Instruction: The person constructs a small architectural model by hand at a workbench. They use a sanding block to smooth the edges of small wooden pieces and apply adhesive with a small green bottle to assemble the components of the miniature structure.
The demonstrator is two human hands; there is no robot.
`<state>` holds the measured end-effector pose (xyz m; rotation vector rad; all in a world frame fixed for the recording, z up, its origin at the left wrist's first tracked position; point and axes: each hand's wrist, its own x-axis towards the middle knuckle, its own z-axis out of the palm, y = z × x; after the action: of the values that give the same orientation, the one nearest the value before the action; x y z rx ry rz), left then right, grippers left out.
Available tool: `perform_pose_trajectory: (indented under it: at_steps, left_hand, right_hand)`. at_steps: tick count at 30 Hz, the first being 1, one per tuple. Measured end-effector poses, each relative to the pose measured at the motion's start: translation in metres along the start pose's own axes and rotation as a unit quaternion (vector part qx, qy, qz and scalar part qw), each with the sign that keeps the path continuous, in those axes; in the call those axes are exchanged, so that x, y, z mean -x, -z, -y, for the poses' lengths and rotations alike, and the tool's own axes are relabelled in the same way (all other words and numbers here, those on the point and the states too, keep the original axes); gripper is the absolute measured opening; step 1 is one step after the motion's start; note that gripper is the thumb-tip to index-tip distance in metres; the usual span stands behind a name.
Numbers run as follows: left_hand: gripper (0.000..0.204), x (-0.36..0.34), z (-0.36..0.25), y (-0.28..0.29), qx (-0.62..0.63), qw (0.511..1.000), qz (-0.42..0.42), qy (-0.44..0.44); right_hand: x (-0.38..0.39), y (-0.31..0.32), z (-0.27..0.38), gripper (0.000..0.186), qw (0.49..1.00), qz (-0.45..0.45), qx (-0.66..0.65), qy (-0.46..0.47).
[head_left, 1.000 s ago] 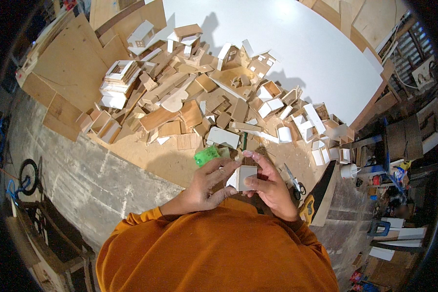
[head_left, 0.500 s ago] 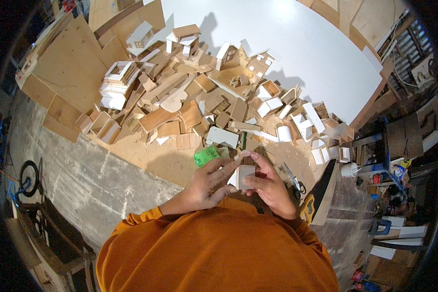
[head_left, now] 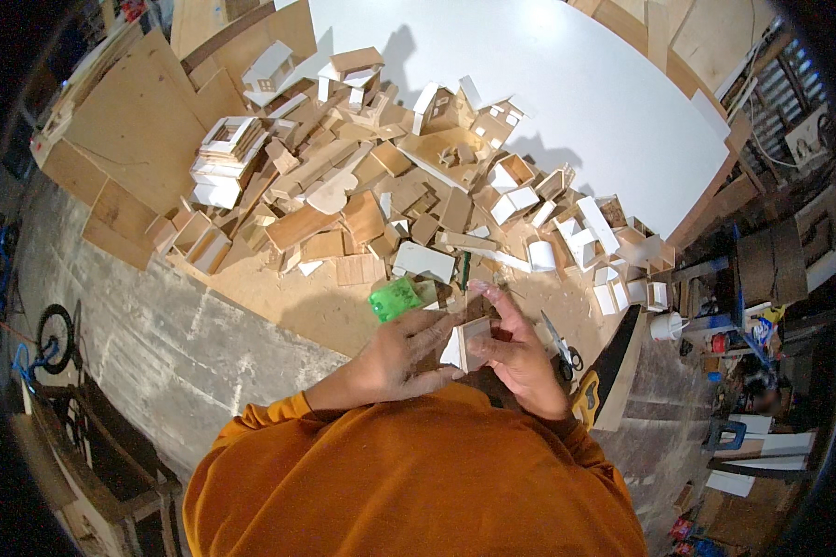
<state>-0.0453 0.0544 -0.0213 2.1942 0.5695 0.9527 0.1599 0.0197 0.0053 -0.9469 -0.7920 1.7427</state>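
Close in front of my chest is a small box-like wooden piece (head_left: 454, 352), with a white side and bare, light-brown edges. My right hand (head_left: 520, 357) grips it, thumb across the near face and fingers behind. From the other side, my left hand (head_left: 404, 353) has fingers along its upper edge and the thumb by its lower corner; these fingers are slightly blurred. Just beyond the left fingers lies a green translucent plastic object (head_left: 394, 299). Scissors (head_left: 567, 351) and a yellow-handled handsaw (head_left: 604, 376) rest right of my right hand.
A heap of wood offcuts (head_left: 344, 186) covers the middle of the worktable. Small model houses (head_left: 269, 70) stand among it, with a large white board (head_left: 567, 102) behind. Plywood panels (head_left: 121, 121) stand at left. A white bucket (head_left: 666, 325) is at right, near cluttered shelving.
The wooden piece has turned between my hands, so its white side shows more and its light face less. My left fingers and thumb have shifted slightly right over it.
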Motion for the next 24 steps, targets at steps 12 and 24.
perform_pose_trajectory:
  at_steps: [12,24]
  left_hand:
    - [0.07,0.003,0.002,-0.005,-0.047,0.998,0.033,0.027]
    - [0.069,-0.004,-0.002,-0.011,-0.108,0.994,0.007,0.029]
  right_hand:
    - [0.006,0.005,-0.018,0.065,0.999,-0.035,-0.033,0.018]
    - [0.003,0.005,-0.022,0.051,0.996,-0.08,-0.048,0.012]
